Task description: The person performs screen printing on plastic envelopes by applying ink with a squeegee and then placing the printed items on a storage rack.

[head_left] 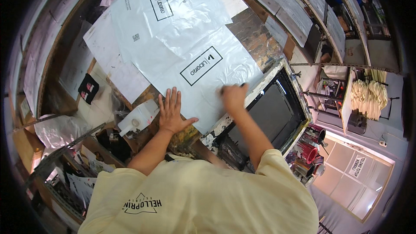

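A white plastic mailer bag (201,93) with a black printed rectangle lies flat on the work table, partly under another printed white bag (143,17) beyond it. My left hand (172,115) rests flat on the near left edge of the nearer bag, its fingers spread. Over that bag's right side, my right hand (234,99) is closed around a small dark object; blur and my fingers hide most of it. Just right of this hand stands a screen-printing frame (277,97) with a dark mesh and a paint-stained pale rim.
A white plastic bottle (141,118) lies left of my left hand. Paint cans (306,151) stand beyond the frame at right. Racks of trays (286,6) curve around the far side. A black cloth item (88,88) lies at left.
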The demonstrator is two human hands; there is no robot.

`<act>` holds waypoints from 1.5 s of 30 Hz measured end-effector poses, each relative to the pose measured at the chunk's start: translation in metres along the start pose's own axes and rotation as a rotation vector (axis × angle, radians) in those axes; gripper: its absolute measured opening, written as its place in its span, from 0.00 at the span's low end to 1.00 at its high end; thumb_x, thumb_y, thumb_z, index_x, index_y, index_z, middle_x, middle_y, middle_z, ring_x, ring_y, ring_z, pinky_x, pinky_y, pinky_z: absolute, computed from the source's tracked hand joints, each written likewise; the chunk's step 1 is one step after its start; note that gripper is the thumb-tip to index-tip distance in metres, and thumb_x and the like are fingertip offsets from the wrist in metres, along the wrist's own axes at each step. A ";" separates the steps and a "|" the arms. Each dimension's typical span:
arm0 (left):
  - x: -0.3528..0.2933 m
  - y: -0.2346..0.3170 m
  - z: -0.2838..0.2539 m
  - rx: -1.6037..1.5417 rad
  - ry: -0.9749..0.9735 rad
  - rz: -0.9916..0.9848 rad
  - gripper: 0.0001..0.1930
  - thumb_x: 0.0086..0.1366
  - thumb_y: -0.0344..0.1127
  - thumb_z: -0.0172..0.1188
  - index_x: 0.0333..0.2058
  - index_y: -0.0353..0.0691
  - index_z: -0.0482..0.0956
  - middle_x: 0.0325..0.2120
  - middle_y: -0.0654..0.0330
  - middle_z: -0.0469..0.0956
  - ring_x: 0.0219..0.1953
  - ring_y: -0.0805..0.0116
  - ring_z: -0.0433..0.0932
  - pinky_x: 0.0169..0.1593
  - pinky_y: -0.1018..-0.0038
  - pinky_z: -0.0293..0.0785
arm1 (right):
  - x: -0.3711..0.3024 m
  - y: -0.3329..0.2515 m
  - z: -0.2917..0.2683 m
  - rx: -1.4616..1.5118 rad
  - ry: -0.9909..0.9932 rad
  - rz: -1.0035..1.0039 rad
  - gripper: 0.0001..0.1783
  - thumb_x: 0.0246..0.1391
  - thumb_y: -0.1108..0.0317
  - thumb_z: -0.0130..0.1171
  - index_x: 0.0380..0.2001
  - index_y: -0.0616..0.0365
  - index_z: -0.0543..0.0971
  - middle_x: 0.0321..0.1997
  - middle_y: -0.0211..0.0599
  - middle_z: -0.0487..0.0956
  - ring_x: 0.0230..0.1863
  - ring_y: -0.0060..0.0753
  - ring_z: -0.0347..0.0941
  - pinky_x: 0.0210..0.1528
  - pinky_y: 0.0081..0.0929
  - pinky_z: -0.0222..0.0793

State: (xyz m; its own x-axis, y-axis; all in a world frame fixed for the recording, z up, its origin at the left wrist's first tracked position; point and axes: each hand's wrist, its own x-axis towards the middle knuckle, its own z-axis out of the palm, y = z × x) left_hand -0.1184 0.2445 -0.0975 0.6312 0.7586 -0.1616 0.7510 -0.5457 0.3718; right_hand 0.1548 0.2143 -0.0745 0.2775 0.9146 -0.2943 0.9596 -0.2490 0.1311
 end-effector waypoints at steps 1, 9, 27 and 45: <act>0.001 0.001 -0.003 -0.004 -0.019 -0.009 0.70 0.49 0.82 0.59 0.73 0.28 0.46 0.76 0.43 0.41 0.78 0.46 0.32 0.75 0.42 0.20 | -0.025 -0.027 -0.001 0.041 -0.046 -0.091 0.11 0.56 0.65 0.54 0.26 0.45 0.86 0.28 0.32 0.85 0.38 0.37 0.81 0.61 0.57 0.55; 0.000 0.001 -0.003 0.007 -0.005 -0.015 0.70 0.49 0.82 0.59 0.73 0.28 0.46 0.76 0.43 0.41 0.78 0.46 0.33 0.75 0.41 0.21 | 0.022 0.036 -0.017 -0.057 -0.002 0.150 0.13 0.61 0.62 0.53 0.32 0.50 0.85 0.33 0.37 0.86 0.42 0.42 0.82 0.64 0.61 0.53; -0.001 0.000 0.000 0.029 -0.020 -0.014 0.70 0.50 0.83 0.56 0.74 0.30 0.44 0.76 0.45 0.38 0.78 0.47 0.30 0.75 0.42 0.18 | 0.021 0.031 0.012 0.017 0.160 -0.090 0.10 0.58 0.63 0.56 0.29 0.43 0.87 0.31 0.33 0.85 0.38 0.39 0.81 0.55 0.53 0.58; 0.001 0.001 -0.003 0.036 -0.067 -0.032 0.70 0.50 0.84 0.55 0.74 0.31 0.43 0.77 0.46 0.37 0.78 0.49 0.28 0.75 0.43 0.17 | 0.021 0.015 0.004 -0.048 0.081 -0.118 0.12 0.61 0.61 0.54 0.32 0.41 0.88 0.32 0.31 0.85 0.39 0.37 0.81 0.56 0.55 0.59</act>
State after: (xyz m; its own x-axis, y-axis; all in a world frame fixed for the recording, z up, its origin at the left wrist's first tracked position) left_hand -0.1170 0.2458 -0.0946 0.6172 0.7512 -0.2340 0.7769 -0.5348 0.3322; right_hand 0.1750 0.2284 -0.0821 0.1563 0.9599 -0.2329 0.9815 -0.1244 0.1458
